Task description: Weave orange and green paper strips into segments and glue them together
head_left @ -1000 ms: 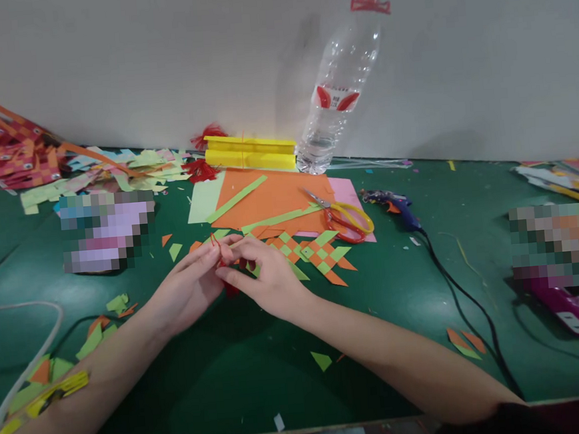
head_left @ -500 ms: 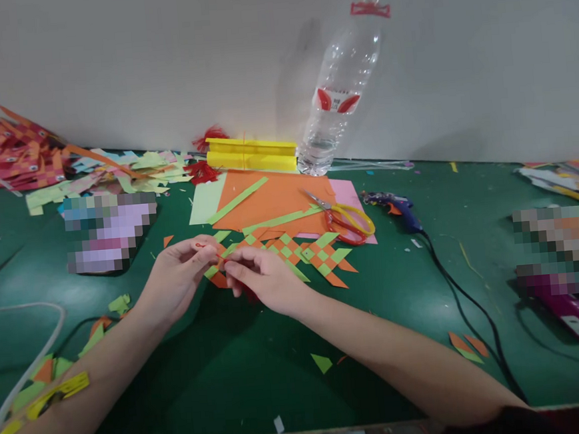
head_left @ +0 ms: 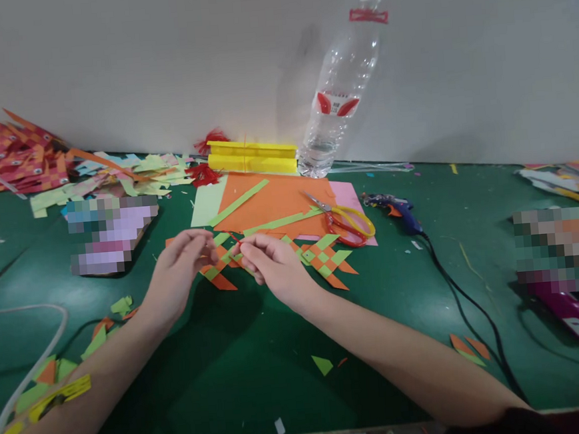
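My right hand [head_left: 273,262] pinches a thin red cord [head_left: 233,237] between thumb and finger, above woven orange and green paper pieces. To its left, my left hand [head_left: 180,262] has its fingers curled together, and whatever it may hold is too small to make out. The two hands are slightly apart. Beneath and between them lies one woven paper piece [head_left: 219,266], partly covered by the left fingers. Another woven piece [head_left: 326,261] rests right of my right hand. Scissors [head_left: 342,221] with red and yellow handles lie on an orange sheet [head_left: 278,198].
Behind the sheets are a yellow folded strip [head_left: 252,160], red tassels [head_left: 203,175] and a clear bottle [head_left: 335,100]. A blue glue gun [head_left: 394,210] trails a black cable on the right. Paper scraps [head_left: 150,171] and red woven pieces [head_left: 14,155] lie at the back left.
My right hand has moved right, away from my left hand, with the red cord. My left hand has shifted slightly, and more of the woven piece between them shows.
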`<state>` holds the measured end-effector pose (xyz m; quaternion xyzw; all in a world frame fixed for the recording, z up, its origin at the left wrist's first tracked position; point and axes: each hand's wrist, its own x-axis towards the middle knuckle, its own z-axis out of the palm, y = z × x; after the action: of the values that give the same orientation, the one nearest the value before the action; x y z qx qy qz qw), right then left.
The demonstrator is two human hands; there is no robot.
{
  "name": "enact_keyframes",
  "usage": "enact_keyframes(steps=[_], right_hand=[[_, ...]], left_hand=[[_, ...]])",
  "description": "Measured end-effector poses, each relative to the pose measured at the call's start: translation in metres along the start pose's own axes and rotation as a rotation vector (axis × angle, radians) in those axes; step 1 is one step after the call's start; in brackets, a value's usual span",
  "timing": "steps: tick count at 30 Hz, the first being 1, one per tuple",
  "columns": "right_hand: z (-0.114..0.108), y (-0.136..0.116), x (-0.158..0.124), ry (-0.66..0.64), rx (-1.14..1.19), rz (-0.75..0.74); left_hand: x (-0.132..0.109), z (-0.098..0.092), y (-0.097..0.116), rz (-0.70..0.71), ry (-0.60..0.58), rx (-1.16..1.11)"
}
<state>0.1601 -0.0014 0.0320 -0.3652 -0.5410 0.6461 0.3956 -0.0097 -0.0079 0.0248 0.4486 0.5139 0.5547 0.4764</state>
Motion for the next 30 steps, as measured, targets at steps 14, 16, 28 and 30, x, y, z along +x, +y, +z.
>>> enact_keyframes(steps=[14,16,28,30], right_hand=[[-0.001,-0.001,-0.004,-0.066,-0.156,-0.044],[-0.001,0.0,-0.004,-0.082,-0.188,-0.032],[-0.001,0.003,-0.001,-0.112,-0.291,-0.005],[-0.002,0.004,-0.001,-0.121,-0.301,-0.001]], left_hand=[[-0.019,0.004,-0.002,0.115,-0.348,0.158],[-0.019,0.003,-0.002,0.066,-0.352,0.115],[-0.012,0.002,-0.003,-0.054,-0.144,-0.032],[-0.012,0.003,-0.003,-0.094,-0.147,-0.123]])
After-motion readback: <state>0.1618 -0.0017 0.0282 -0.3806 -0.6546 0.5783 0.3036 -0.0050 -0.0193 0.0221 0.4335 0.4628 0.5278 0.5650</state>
